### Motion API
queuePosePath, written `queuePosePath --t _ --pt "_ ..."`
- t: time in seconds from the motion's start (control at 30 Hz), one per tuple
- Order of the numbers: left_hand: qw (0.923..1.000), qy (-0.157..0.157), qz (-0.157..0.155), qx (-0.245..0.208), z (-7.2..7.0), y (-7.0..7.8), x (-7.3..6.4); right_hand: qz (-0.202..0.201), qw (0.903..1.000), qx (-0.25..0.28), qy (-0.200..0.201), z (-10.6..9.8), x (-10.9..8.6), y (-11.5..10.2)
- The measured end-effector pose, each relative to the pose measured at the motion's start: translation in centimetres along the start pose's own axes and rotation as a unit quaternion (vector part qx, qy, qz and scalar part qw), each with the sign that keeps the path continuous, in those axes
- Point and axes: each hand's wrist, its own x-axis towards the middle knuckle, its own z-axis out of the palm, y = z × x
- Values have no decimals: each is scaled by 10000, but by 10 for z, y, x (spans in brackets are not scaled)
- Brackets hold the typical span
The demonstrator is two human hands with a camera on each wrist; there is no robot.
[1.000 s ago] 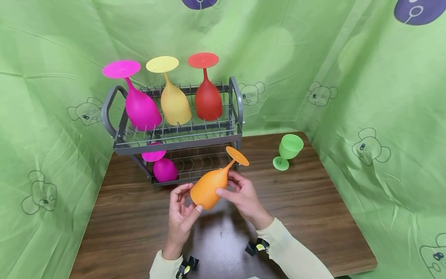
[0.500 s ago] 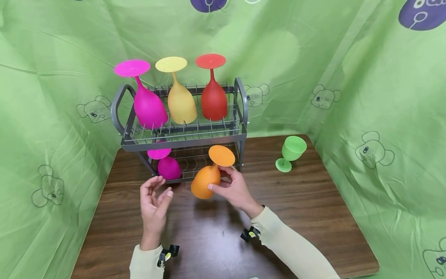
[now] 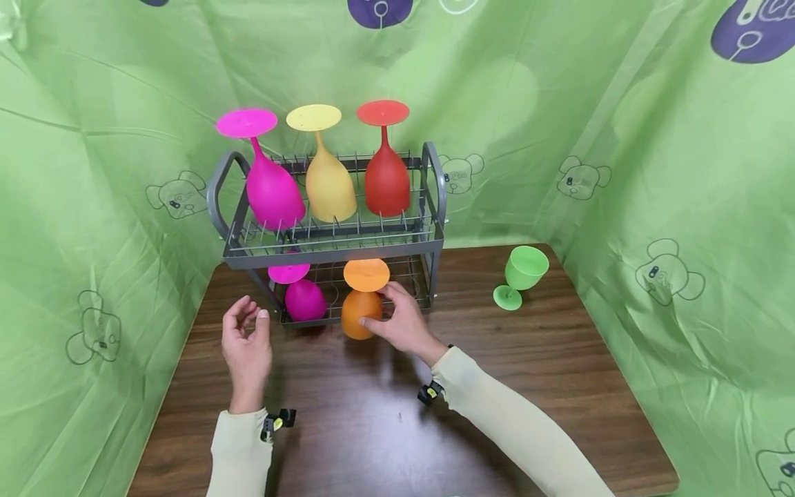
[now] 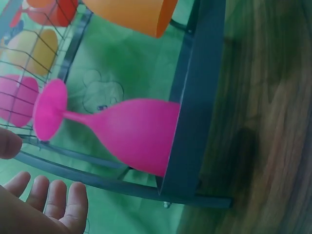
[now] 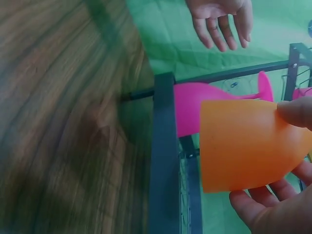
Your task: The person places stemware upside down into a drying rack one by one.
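My right hand (image 3: 404, 321) grips an orange wine glass (image 3: 360, 314) by its bowl, upside down with the foot on top. In the right wrist view the thumb and fingers wrap the orange bowl (image 5: 248, 146) just over the rack's front bar (image 5: 165, 156). To its left, a magenta wine glass (image 3: 305, 301) stands inverted on the lower tier of the dish rack (image 3: 335, 257). My left hand (image 3: 247, 345) hovers off the rack's left front, holding nothing, its fingers loosely bent. The left wrist view shows it apart from the magenta glass (image 4: 136, 131).
Inverted magenta (image 3: 273, 193), yellow (image 3: 330, 186) and red (image 3: 387, 181) glasses stand on the upper tier, which overhangs the lower one. A green goblet (image 3: 526, 268) is on the wooden table (image 3: 528, 386) at right. Green cloth (image 3: 671, 172) hangs around.
My left hand has let go of the orange glass and moved left. My right hand has turned the glass more upright, rim down, and carried it to the lower tier.
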Motion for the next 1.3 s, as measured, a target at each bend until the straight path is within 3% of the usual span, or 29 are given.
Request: queuePosePath --t 0.17,0.37,0.57,0.77,1.0,1.17,1.3 --pt "9997 -16 26 247 4 -10 17 -87 9992 -399 4 5 14 5" --pt "9995 26 -112 295 12 -27 35 -18 9990 -441 78 10 32 12" --pt "9993 100 -310 204 21 -36 41 133 9979 -611 171 15 49 22" --pt "9988 314 -155 328 26 -42 47 154 9960 -842 266 22 60 33" --pt "9986 434 -5 298 25 -49 54 237 9919 -1228 234 28 59 42" --pt "9983 501 -26 308 26 -48 55 224 9901 -1361 275 31 58 46" --pt "9979 561 -20 309 30 -34 50 149 9899 -1373 314 34 58 48"
